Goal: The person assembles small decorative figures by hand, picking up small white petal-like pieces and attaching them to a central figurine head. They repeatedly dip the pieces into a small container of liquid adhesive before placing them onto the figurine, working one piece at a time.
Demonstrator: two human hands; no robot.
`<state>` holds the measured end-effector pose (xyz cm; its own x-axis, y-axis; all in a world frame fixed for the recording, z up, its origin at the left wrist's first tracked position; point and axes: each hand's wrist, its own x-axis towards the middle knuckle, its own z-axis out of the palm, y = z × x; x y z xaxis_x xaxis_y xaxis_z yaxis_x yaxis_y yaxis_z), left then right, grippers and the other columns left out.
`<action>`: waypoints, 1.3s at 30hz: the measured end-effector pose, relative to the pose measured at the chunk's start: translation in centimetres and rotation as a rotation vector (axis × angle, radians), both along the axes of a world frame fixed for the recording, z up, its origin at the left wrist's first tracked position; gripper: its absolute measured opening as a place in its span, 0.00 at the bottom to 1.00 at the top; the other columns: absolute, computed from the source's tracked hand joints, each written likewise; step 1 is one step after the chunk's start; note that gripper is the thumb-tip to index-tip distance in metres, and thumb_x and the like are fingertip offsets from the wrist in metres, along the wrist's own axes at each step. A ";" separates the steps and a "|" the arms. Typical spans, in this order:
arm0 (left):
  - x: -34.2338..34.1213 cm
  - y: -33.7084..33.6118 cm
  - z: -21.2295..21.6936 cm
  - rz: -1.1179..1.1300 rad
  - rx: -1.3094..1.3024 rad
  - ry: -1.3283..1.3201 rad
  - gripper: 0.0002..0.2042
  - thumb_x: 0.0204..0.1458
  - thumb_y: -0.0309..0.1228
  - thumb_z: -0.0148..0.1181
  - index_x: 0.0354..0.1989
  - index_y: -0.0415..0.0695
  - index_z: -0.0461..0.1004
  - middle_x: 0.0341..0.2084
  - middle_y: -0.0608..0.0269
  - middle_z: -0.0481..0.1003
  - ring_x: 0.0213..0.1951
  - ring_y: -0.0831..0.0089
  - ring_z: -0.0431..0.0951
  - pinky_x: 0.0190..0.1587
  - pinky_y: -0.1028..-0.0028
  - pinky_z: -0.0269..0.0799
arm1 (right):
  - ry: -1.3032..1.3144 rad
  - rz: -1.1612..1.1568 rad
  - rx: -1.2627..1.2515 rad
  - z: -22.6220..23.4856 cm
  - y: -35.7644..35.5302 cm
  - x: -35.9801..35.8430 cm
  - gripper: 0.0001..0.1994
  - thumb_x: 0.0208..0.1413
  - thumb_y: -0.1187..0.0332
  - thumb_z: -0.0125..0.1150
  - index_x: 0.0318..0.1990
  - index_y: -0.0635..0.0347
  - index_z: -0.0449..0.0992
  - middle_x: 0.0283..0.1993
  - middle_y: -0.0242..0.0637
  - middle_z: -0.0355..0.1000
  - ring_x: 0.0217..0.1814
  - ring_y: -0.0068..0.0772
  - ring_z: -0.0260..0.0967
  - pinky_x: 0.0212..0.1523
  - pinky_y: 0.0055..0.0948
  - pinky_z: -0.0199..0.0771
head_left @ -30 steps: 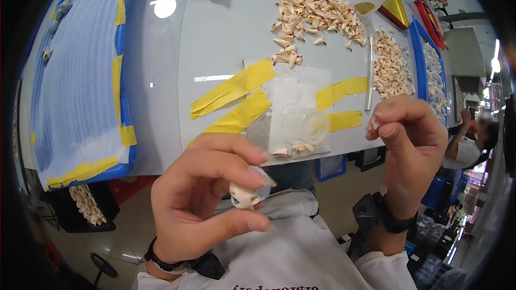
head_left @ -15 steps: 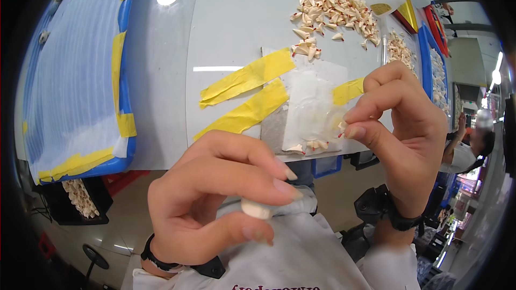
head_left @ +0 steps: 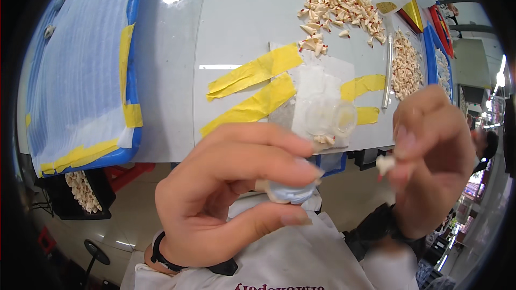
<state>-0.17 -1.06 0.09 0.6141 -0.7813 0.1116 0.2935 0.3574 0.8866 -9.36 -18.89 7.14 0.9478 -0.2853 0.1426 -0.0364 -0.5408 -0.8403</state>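
Note:
Between the thumb and fingers of my left hand (head_left: 204, 188) is a small rounded piece (head_left: 291, 193), pale blue with cream edges and partly covered by the fingers. My right hand (head_left: 438, 153), slightly blurred, pinches a small cream pointed piece (head_left: 384, 164) with a red tip. It is held off to the right, apart from the rounded piece. Beyond the hands, a small clear round dish (head_left: 344, 118) sits on a white sheet at the table's near edge. A few more red-tipped cream pieces (head_left: 324, 139) lie beside it.
Yellow tape strips (head_left: 252, 104) hold the sheet and a grey board. A large heap of red-tipped pieces (head_left: 341, 5) lies behind, with another pile (head_left: 407, 67) to its right. A blue tray (head_left: 131, 129) lined with white sheeting stands left. A white-nozzled bottle (head_left: 392, 4) lies back right.
My right hand has moved right and down, carrying the red-tipped piece away from the dish. My left hand has shifted slightly right and turned, showing the rounded piece's blue side.

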 end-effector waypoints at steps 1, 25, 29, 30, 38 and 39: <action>-0.1 -0.2 0.0 -0.008 0.018 -0.017 0.15 0.43 0.25 0.62 0.40 0.37 0.68 0.39 0.40 0.68 0.33 0.64 0.75 0.38 0.72 0.74 | -0.039 0.041 0.026 -0.4 0.2 -0.3 0.13 0.38 0.68 0.69 0.26 0.56 0.67 0.27 0.30 0.59 0.28 0.21 0.55 0.30 0.18 0.54; -0.3 0.1 0.0 0.056 0.079 -0.359 0.12 0.36 0.19 0.64 0.33 0.35 0.72 0.34 0.48 0.71 0.34 0.71 0.72 0.37 0.79 0.71 | -0.258 0.078 0.036 -3.6 2.9 -0.8 0.11 0.40 0.78 0.64 0.28 0.54 0.67 0.25 0.30 0.63 0.25 0.23 0.58 0.25 0.20 0.57; -0.2 0.3 -0.5 0.092 0.096 -0.413 0.14 0.34 0.17 0.64 0.33 0.35 0.71 0.34 0.48 0.69 0.33 0.69 0.74 0.34 0.78 0.73 | -0.176 0.136 -0.042 -2.9 2.3 -0.3 0.12 0.38 0.74 0.68 0.27 0.54 0.67 0.26 0.31 0.64 0.24 0.23 0.58 0.26 0.20 0.57; 0.1 0.2 -0.6 0.074 0.074 -0.426 0.15 0.35 0.18 0.65 0.34 0.35 0.70 0.35 0.49 0.68 0.33 0.68 0.74 0.33 0.78 0.73 | -0.160 0.156 -0.061 -2.5 2.0 -0.2 0.13 0.37 0.73 0.68 0.27 0.54 0.67 0.26 0.31 0.64 0.24 0.23 0.58 0.26 0.20 0.57; 0.0 0.1 -0.3 0.162 -0.002 -0.133 0.26 0.34 0.25 0.70 0.39 0.40 0.60 0.37 0.54 0.63 0.31 0.67 0.75 0.30 0.79 0.73 | 0.151 0.055 -0.472 -1.4 -6.9 5.1 0.07 0.40 0.79 0.58 0.29 0.64 0.69 0.27 0.29 0.66 0.29 0.20 0.60 0.32 0.20 0.61; 0.2 0.1 -0.3 0.152 0.010 -0.180 0.25 0.34 0.25 0.70 0.39 0.40 0.61 0.37 0.54 0.63 0.31 0.67 0.74 0.30 0.78 0.73 | 0.180 0.096 -0.509 -2.0 -7.3 6.1 0.07 0.39 0.79 0.57 0.29 0.64 0.69 0.26 0.30 0.66 0.28 0.22 0.60 0.32 0.21 0.61</action>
